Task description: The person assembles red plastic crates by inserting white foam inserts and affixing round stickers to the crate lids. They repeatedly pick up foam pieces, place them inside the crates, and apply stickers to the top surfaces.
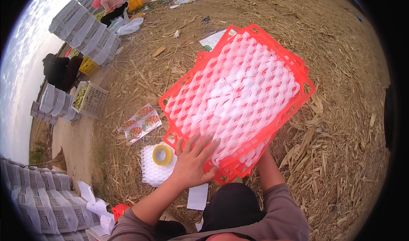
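Note:
A red plastic crate (298,68) with a lattice side is tipped up in front of me over straw-covered ground, and white foam lining shows through its openings. My left hand (192,160) presses flat with spread fingers on the crate's near lower side. My right forearm reaches up under the crate's lower right corner; that hand is hidden behind the crate. A roll of yellow tape (162,155) lies on a stack of white foam net sheets (154,175) just left of my left hand.
A printed sheet of round labels (139,125) lies on the straw. Pale crates (91,98), one holding green fruit, and stacks of lined crates (85,30) stand at left. Another stack (40,204) is at lower left. A person (111,4) bends far off. Paper scraps lie around.

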`<state>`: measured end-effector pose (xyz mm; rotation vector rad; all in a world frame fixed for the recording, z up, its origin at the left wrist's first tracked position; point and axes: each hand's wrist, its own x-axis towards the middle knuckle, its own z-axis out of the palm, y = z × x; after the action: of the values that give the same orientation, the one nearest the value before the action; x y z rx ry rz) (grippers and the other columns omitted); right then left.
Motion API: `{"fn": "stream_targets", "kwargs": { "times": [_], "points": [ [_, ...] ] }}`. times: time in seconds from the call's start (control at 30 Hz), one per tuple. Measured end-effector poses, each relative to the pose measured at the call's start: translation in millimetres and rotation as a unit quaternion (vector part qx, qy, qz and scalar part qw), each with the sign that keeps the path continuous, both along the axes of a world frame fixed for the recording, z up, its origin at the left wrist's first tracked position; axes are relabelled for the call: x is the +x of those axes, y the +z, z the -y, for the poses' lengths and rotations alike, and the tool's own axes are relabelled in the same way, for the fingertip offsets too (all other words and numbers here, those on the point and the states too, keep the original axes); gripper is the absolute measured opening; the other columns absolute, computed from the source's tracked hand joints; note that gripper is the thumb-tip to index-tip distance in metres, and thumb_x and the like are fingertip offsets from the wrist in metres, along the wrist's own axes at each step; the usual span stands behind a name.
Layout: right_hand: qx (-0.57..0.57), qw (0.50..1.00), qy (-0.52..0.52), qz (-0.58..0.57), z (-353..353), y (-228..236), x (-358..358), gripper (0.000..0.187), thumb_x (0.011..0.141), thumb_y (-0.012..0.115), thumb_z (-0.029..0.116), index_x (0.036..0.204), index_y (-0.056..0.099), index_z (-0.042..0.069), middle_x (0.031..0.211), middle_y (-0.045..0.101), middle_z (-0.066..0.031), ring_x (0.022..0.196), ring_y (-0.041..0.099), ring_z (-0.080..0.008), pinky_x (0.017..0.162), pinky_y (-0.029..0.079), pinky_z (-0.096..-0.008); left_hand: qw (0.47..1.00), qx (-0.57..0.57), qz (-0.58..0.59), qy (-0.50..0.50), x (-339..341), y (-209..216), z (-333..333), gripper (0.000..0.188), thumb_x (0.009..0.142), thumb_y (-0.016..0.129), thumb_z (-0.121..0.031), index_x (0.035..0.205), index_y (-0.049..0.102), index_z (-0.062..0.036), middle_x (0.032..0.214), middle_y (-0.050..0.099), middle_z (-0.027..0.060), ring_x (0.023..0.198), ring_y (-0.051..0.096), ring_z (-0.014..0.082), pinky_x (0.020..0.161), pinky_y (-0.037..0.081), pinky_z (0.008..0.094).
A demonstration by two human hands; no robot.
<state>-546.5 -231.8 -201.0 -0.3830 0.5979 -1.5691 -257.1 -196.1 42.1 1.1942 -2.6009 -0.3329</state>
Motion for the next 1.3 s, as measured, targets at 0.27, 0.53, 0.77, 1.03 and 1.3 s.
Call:
{"fn": "stream_targets", "kwargs": {
  "times": [0.27, 0.53, 0.77, 1.03, 1.3],
  "points": [
    [-0.092, 0.978, 0.151, -0.111, 36, 201, 69, 0.063, 0.102, 0.060, 0.028, 0.156, 0.040, 0.004, 0.145, 0.059, -0.0135, 0.127, 0.064, -0.0263, 0.106, 0.054, -0.0423, 0.989, 0.008, -0.119, 0.090, 99, 47, -81, 0.107, 0.071, 0.086, -0.054, 0.159, 0.044, -0.0118, 0.159, 0.045, 0.0146, 0.146, 0.037, 0.0422, 0.123, 0.020, 0.0616],
    [0.019, 0.877, 0.367, -0.309, 27, 276, 218, 0.055, 0.097, 0.059, 0.023, 0.147, 0.050, 0.003, 0.132, 0.069, -0.0131, 0.112, 0.072, -0.0258, 0.098, 0.058, -0.0417, 0.922, 0.061, -0.287, 0.254, 186, 23, -179, 0.121, 0.077, 0.086, -0.051, 0.164, 0.023, 0.0044, 0.163, 0.031, 0.0306, 0.152, 0.029, 0.0477, 0.126, 0.023, 0.0563],
    [0.020, 0.772, 0.383, -0.507, -22, 195, 338, 0.078, 0.096, 0.073, 0.041, 0.154, 0.044, 0.000, 0.138, 0.066, -0.0162, 0.122, 0.066, -0.0239, 0.105, 0.053, -0.0392, 0.727, 0.300, -0.542, 0.297, 271, -64, -218, 0.106, 0.092, 0.073, -0.051, 0.169, 0.019, -0.0024, 0.168, 0.035, 0.0171, 0.157, 0.030, 0.0311, 0.127, 0.025, 0.0427],
    [-0.041, 0.739, 0.350, -0.574, -63, 181, 353, 0.123, 0.078, 0.095, 0.045, 0.165, 0.020, 0.000, 0.160, 0.048, -0.0214, 0.146, 0.051, -0.0313, 0.120, 0.042, -0.0423, 0.516, 0.414, -0.578, 0.478, 325, -122, -219, 0.087, 0.099, 0.062, -0.061, 0.160, 0.041, -0.0031, 0.161, 0.047, 0.0137, 0.145, 0.046, 0.0292, 0.116, 0.038, 0.0414],
    [-0.162, 0.721, 0.350, -0.576, -111, 176, 350, 0.147, 0.072, 0.100, 0.029, 0.168, -0.007, 0.004, 0.166, 0.040, -0.0224, 0.150, 0.046, -0.0309, 0.124, 0.038, -0.0408, 0.701, 0.273, -0.295, 0.590, 342, -127, -232, 0.115, 0.078, 0.087, -0.061, 0.151, 0.041, 0.0141, 0.146, 0.057, 0.0328, 0.137, 0.058, 0.0401, 0.115, 0.045, 0.0462]
  ]
}}
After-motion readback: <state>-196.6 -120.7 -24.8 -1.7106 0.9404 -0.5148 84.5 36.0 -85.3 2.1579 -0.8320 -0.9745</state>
